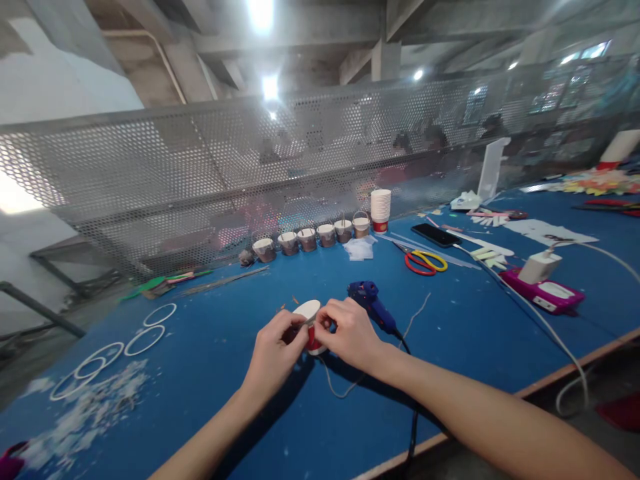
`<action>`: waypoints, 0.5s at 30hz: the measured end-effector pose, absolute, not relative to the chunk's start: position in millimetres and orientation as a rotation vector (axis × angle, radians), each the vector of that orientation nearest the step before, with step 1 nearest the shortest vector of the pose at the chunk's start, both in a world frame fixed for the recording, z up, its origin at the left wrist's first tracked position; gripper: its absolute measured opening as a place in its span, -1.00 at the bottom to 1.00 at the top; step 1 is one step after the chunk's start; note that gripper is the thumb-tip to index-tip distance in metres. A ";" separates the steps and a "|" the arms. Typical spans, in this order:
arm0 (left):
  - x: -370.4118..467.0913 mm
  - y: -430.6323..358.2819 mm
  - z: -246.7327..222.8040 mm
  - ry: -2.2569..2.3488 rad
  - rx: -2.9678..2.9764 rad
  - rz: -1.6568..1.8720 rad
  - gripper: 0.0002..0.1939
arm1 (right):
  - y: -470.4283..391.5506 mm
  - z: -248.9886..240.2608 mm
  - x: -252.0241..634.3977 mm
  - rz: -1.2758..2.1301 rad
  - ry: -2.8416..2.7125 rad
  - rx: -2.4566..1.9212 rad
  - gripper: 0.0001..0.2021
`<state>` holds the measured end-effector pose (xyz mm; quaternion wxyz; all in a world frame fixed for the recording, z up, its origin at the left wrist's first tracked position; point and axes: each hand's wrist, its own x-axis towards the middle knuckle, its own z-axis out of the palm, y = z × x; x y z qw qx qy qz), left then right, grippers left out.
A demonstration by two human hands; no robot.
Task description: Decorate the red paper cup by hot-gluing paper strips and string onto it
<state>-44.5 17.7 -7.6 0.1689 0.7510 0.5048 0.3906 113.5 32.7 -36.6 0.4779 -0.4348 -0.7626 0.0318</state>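
Observation:
A small red-and-white paper cup stands on the blue table between my hands, its white rim tilted in view. My left hand is pinched at the cup's left side, and my right hand is pinched at its right. A thin greyish strand runs between the fingertips just below the rim; it looks like the cord, whose loose length curls across the table below and to the right. The fingers partly hide the cup and strand. Just beyond my right hand lies a blue glue gun.
Several wrapped cups line the back near a paper cup stack. Scissors, a phone and a purple power strip lie right. White rings and paper scraps lie left. A perforated metal screen borders the back.

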 end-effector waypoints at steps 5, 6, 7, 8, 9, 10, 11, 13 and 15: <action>-45.1 18.0 -7.4 1.446 2.154 1.101 -0.85 | 32.9 -37.3 113.3 0.058 -1.856 -1.073 -0.82; -45.5 18.1 -7.6 1.447 2.155 1.101 -0.85 | 32.9 -37.4 113.5 0.056 -1.854 -1.073 -0.82; -45.9 18.3 -7.7 1.446 2.154 1.101 -0.86 | 32.9 -37.5 113.8 0.054 -1.852 -1.073 -0.83; -46.2 18.4 -7.6 1.446 2.150 1.104 -0.87 | 33.0 -37.5 114.3 0.053 -1.849 -1.073 -0.83; -46.6 18.6 -7.5 1.449 2.142 1.108 -0.87 | 33.2 -37.4 114.9 0.053 -1.849 -1.074 -0.83; -46.9 18.9 -7.1 1.450 2.130 1.111 -0.87 | 33.6 -37.3 115.5 0.055 -1.850 -1.076 -0.83; -47.3 19.2 -6.8 1.449 2.115 1.113 -0.86 | 34.1 -37.0 116.4 0.057 -1.852 -1.080 -0.83; -48.2 20.3 -6.0 1.426 2.081 1.113 -0.85 | 35.8 -36.5 118.5 0.069 -1.854 -1.093 -0.84; -49.3 21.8 -5.5 1.393 2.059 1.117 -0.82 | 38.4 -36.0 121.3 0.091 -1.846 -1.116 -0.85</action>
